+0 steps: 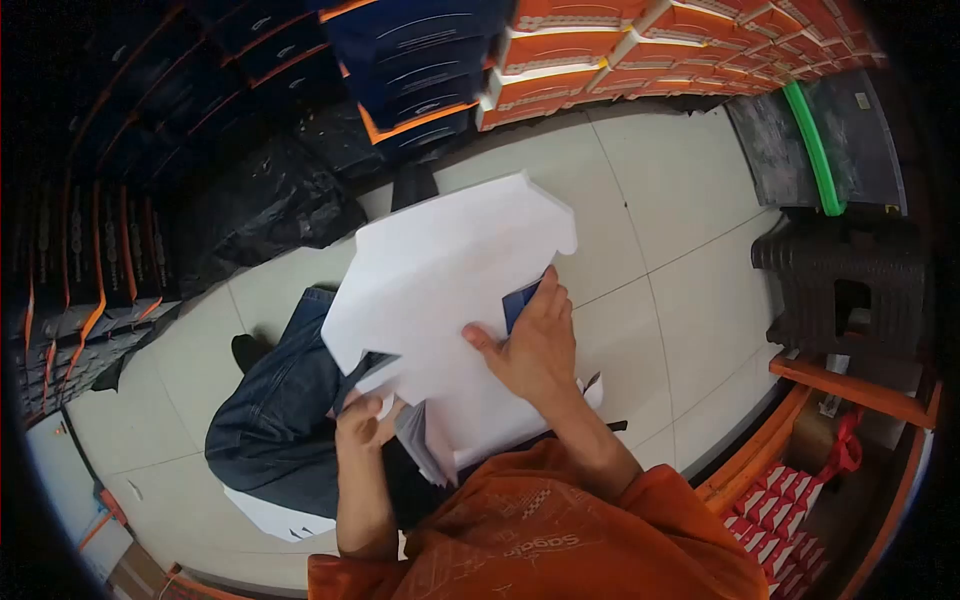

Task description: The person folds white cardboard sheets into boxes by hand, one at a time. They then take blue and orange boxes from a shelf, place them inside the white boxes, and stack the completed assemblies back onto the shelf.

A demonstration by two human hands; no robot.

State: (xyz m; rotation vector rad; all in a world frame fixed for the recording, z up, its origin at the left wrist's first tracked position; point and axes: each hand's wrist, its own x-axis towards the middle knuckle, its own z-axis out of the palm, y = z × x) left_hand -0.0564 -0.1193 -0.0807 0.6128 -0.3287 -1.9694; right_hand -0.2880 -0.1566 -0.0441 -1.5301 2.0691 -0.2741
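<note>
A large white cardboard sheet [440, 260] with cut and folded edges lies across my lap, over my jeans [270, 420]. My right hand [535, 340] grips its right side, thumb on the white face, fingers at the edge beside a small dark blue patch [518, 302]. At the sheet's lower left, my left hand [368, 420] is closed on a folded white flap [380, 375]. Below that hand a greyish folded part [422, 445] stands up near my orange shirt [540, 530].
Stacks of dark blue boxes [420, 60] and orange boxes [620, 50] line the back. Black plastic [265, 200] lies at the left. A black stool [845, 285] and a bin with a green strip [815, 145] stand right, above an orange shelf frame [755, 450].
</note>
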